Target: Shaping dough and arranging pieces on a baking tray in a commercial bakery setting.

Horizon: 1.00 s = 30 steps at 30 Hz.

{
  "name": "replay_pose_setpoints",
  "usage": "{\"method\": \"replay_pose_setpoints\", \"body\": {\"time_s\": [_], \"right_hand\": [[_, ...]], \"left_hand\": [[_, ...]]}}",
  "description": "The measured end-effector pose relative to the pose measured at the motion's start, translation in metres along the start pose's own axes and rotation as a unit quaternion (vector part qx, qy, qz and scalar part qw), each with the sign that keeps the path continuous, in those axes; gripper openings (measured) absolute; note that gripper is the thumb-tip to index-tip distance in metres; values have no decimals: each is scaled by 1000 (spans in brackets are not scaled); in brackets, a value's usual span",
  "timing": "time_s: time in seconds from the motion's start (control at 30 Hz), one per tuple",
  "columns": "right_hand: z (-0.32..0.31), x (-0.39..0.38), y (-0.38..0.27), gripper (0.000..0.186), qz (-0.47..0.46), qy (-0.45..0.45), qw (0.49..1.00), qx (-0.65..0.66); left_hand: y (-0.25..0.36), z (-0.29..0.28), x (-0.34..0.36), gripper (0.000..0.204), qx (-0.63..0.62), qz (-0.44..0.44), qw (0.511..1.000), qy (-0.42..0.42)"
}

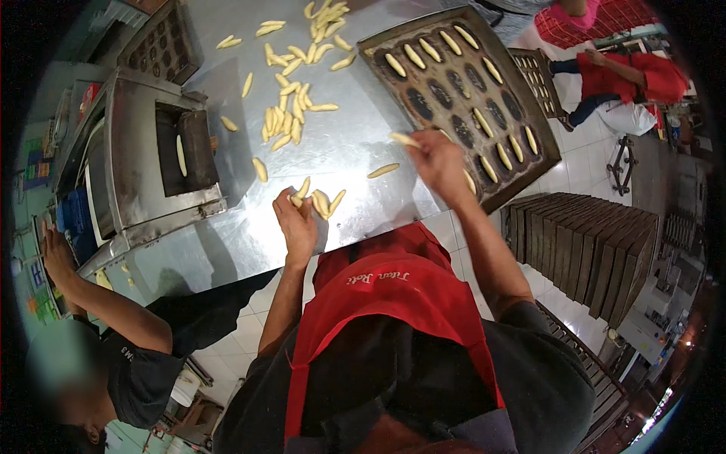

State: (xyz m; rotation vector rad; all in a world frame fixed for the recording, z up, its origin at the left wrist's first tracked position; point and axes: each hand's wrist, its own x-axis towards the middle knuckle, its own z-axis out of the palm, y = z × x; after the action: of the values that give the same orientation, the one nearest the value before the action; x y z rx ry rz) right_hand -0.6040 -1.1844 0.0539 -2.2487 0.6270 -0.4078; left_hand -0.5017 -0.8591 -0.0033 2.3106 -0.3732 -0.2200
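My right hand [439, 165], above the near left edge of a dark metal tray [446, 79], pinches a pale, finger-shaped dough roll [404, 139]. The tray has oval hollows; some hold one dough roll each, others show bare dark metal. My left hand [296, 221] is at the table's front edge, its fingers closed around a dough roll [296, 200]. More dough rolls [321, 203] lie against its fingertips. Between my hands a single dough roll [383, 171] rests on the metal table [355, 129]. Part of the tray's near side is hidden behind my right hand.
A loose pile of dough rolls [287, 113] spreads over the table's middle and far side. At left stands a metal machine [136, 151] with a dough roll in its opening. A co-worker's arm [113, 306] is beside it. Stacked trays [582, 242] stand at right; another person [631, 76] works beyond.
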Motion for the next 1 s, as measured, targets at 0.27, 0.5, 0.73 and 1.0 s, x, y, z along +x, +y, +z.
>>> {"method": "replay_pose_setpoints", "body": {"time_s": [0.27, 0.5, 0.73, 1.0], "right_hand": [[-145, 38, 118, 31, 11, 353, 931, -95], [-95, 0, 72, 28, -25, 99, 989, -108], [5, -42, -22, 29, 62, -203, 963, 167], [34, -80, 10, 84, -171, -134, 961, -172]], "left_hand": [[-7, -25, -10, 39, -162, -66, 982, 77], [44, 8, -16, 34, -298, -108, 947, 55], [135, 53, 12, 29, -324, -74, 939, -92], [80, 11, 68, 38, -2, 158, 986, 52]]}}
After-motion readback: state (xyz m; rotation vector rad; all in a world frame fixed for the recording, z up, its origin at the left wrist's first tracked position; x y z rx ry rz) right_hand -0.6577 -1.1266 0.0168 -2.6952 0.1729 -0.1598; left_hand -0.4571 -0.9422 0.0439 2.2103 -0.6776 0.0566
